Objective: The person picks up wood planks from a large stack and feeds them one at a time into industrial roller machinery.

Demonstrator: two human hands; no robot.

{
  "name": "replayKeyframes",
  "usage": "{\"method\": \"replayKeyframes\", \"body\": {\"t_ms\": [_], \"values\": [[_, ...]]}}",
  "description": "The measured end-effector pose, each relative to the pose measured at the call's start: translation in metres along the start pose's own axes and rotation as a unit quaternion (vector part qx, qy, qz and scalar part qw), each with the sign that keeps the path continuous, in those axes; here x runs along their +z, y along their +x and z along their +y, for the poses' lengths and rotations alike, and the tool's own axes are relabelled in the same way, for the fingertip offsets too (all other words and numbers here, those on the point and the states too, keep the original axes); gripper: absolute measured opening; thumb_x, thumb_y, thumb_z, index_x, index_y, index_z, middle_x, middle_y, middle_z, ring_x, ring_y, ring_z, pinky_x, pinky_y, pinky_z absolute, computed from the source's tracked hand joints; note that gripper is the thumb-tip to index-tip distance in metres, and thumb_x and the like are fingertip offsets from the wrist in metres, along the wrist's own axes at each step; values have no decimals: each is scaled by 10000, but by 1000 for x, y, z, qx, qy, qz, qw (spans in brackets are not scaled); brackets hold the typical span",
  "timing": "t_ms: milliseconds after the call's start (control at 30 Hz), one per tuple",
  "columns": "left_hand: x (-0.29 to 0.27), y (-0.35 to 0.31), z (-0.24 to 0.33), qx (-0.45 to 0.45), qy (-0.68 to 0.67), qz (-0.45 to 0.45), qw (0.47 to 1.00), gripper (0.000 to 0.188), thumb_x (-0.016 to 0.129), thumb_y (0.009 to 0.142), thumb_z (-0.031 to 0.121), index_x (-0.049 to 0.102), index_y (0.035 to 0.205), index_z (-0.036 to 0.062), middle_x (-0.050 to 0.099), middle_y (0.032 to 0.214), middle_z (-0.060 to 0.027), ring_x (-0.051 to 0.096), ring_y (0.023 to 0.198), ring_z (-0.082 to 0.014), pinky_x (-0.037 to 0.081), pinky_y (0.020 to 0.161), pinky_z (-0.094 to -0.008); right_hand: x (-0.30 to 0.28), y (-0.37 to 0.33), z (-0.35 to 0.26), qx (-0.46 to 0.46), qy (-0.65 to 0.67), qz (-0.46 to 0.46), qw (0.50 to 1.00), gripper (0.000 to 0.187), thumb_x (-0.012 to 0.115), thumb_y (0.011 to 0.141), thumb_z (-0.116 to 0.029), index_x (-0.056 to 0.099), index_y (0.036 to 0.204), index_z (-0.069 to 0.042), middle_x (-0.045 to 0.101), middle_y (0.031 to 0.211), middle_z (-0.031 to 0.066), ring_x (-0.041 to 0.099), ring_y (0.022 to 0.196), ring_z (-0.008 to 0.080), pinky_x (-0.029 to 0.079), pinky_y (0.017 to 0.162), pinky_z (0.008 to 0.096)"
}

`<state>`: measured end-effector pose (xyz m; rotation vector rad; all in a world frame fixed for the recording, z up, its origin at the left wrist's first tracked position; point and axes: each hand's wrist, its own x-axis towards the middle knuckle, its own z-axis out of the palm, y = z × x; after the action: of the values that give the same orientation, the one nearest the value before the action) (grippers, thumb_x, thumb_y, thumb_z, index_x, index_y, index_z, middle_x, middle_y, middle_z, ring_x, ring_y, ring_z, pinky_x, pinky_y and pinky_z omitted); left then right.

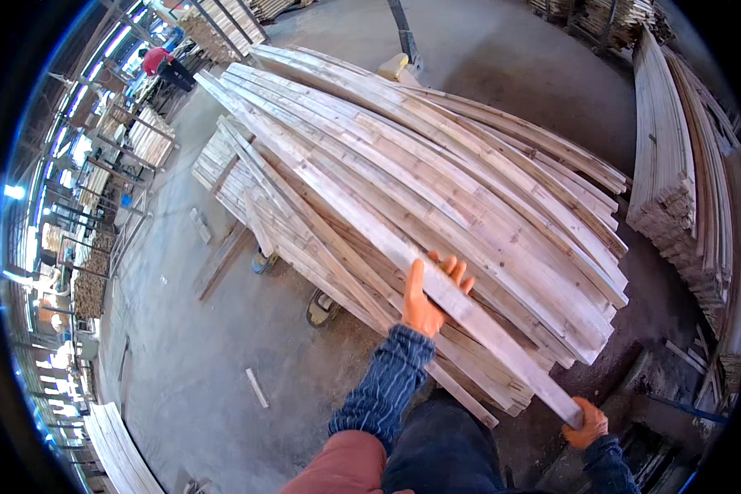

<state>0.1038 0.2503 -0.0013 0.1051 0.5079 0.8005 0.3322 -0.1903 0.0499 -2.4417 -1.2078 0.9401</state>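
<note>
A long, narrow wooden board [490, 321] slants from the far left down to the near right, lying along the near side of a big stack of similar boards [461, 189]. My left hand [425, 300], in an orange glove, is wrapped around this board from below, thumb on the near side and fingertips showing over the far side. At the board's near end, my right hand [586, 423], also gloved in orange, grips the end. Part of the right hand's fingers is hidden behind the wood.
Loose planks [305, 222] lie askew on the stack's left side. A wheel [321, 308] shows under it. Tall board piles [667, 156] stand at the right. A wood offcut [257, 388] lies on the concrete floor. Far left, a person in red [158, 62] bends over.
</note>
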Motion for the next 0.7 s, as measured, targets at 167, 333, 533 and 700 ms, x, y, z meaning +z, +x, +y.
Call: {"method": "replayKeyframes", "body": {"t_ms": [167, 333, 533, 700], "values": [[-59, -35, 12, 22, 56, 78, 995, 370, 668, 982, 462, 568, 1182, 167, 640, 1218, -21, 590, 1204, -244, 460, 1075, -457, 50, -9, -20, 92, 38, -117, 988, 660, 809, 683, -352, 657, 1280, -115, 755, 1065, 191, 735, 1006, 366, 575, 906, 453], [-129, -31, 20, 22, 68, 158, 985, 388, 688, 972, 452, 574, 1190, 153, 634, 1220, -32, 605, 1142, -224, 484, 993, -415, 120, -8, -3, 49, 32, -103, 993, 607, 813, 682, -337, 689, 1219, -83, 760, 1036, 179, 733, 995, 366, 569, 920, 440], [-262, 7, 4, 64, 378, 210, 899, 432, 700, 954, 455, 598, 1199, 114, 660, 1130, -77, 645, 970, -242, 542, 844, -422, 215, 27, 39, -15, -11, -42, 999, 486, 763, 778, -307, 667, 1214, -115, 747, 1051, 166, 715, 945, 391, 558, 850, 498], [-331, 38, 20, 44, 422, 399, 813, 546, 745, 944, 369, 576, 1330, 22, 670, 1132, -96, 632, 969, -203, 549, 818, -410, 283, 68, 56, -57, -18, -16, 998, 597, 819, 664, -246, 665, 1220, -95, 659, 1307, 155, 571, 1297, 363, 445, 1096, 504]]}}
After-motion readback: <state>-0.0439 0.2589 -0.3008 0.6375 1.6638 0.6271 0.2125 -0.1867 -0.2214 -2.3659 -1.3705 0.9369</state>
